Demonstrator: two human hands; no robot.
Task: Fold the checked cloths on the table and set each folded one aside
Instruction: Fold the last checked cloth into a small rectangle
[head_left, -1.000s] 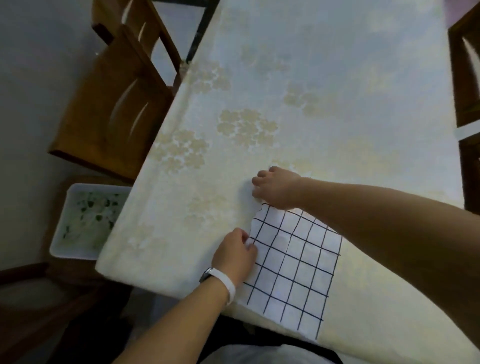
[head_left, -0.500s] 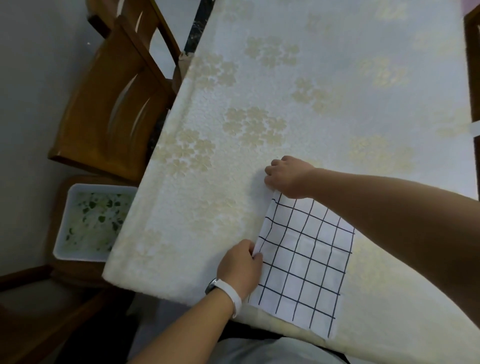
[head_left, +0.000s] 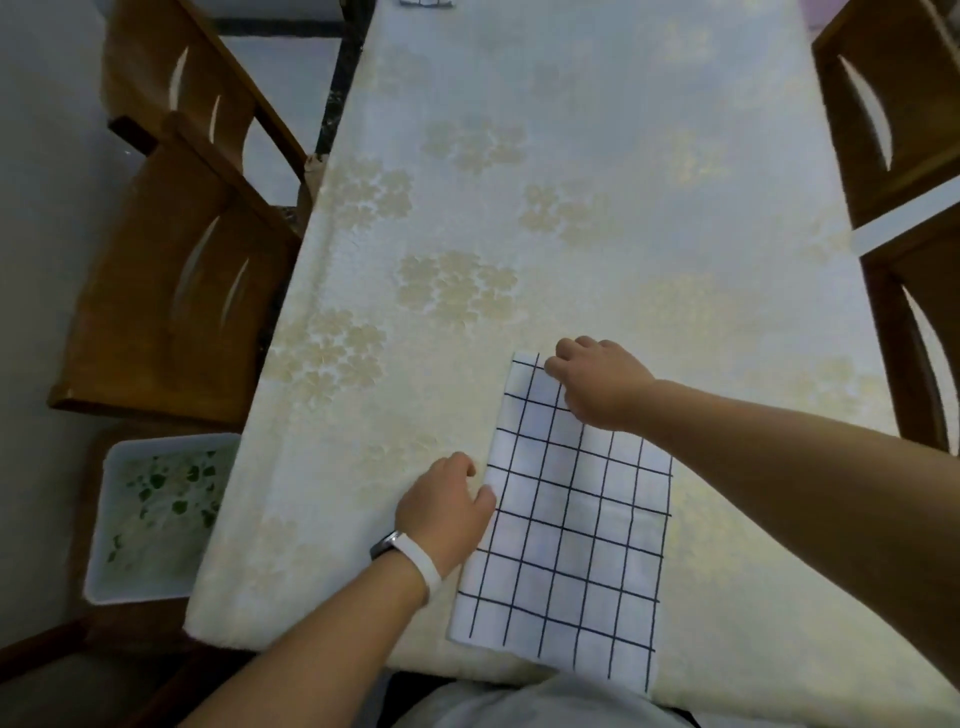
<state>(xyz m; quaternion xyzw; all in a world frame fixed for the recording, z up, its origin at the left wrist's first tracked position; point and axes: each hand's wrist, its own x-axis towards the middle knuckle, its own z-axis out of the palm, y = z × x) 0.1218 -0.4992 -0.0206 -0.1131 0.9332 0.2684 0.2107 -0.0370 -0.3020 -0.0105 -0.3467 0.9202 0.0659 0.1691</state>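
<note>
The cloth lies near on the desk, partly folded, I think. The left hand pinches its left edge. The right hand pinches its far corner. More folding is left. A far cloth peeks in too.

The checked cloth lies at the near edge of the counter, left hand at its left side, right hand on its far end, a tub beside the counter's near left corner
</note>
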